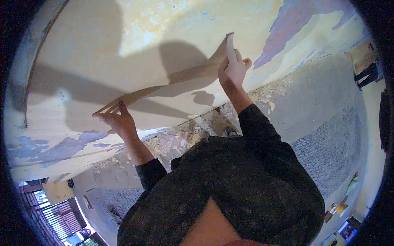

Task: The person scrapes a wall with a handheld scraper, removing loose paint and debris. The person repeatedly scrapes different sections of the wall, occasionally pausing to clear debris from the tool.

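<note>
A long, thin brown sheet (150, 91), bowed and slightly wavy, stretches between my two hands in front of a painted wall (92, 43). Whether it is paper or sandpaper I cannot tell. At its lower left end, my left hand (121, 121) grips it with the fingers spread along the edge. Higher up on the right, my right hand (234, 70) pinches the other end, index finger extended along the sheet's end edge. Cream paint covers most of the wall, with worn purple patches (284, 33). Shadows of my head and arms fall across it.
Paint flakes (175, 143) litter the grey floor (311, 83) along the wall's foot. My shoe (230, 131) shows among them. A patterned floor area (332, 147) lies behind me. Slatted shutters (61, 218) stand at lower left, a lit screen (347, 230) at lower right.
</note>
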A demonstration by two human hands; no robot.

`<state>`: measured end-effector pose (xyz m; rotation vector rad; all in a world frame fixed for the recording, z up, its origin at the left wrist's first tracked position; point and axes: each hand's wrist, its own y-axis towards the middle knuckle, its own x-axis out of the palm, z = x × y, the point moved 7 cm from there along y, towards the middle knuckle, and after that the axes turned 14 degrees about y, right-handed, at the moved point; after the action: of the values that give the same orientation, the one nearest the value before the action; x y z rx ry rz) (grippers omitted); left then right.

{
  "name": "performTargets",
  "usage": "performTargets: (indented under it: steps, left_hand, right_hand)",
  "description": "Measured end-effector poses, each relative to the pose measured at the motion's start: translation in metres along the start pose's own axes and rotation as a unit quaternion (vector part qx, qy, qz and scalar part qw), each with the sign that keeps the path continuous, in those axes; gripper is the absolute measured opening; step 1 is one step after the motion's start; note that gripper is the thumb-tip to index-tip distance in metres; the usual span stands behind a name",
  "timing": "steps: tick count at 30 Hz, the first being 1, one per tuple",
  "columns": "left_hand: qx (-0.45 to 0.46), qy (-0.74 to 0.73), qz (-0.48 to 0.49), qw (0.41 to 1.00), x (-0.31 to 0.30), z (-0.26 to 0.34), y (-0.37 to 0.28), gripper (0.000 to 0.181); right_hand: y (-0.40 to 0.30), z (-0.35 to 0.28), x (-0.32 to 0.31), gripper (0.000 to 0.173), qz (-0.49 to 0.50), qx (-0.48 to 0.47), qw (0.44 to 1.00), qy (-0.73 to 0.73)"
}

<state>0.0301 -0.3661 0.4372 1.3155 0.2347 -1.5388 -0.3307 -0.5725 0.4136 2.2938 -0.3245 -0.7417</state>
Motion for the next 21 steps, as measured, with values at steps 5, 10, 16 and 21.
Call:
performTargets:
  steps: [5, 10, 16, 21]
  left_hand:
    - [-0.001, 0.027, 0.027, 0.999, 0.011, -0.002, -0.009, 0.113]
    - [0.002, 0.088, -0.015, 0.996, 0.062, -0.021, -0.062, 0.109]
    - [0.071, 0.239, -0.239, 0.938, 0.16, -0.112, -0.162, 0.101]
    - [0.187, 0.151, -0.581, 0.777, 0.28, -0.37, -0.302, 0.091]
  right_hand:
    - [0.022, -0.009, -0.013, 0.068, 0.036, -0.005, 0.999, 0.026]
    - [0.013, 0.0, -0.006, 0.084, 0.006, 0.019, 1.0, -0.003]
    - [0.007, -0.005, -0.017, 0.077, -0.011, 0.049, 0.999, -0.003]
    - [0.006, 0.007, 0.001, 0.073, -0.053, 0.067, 0.996, 0.018]
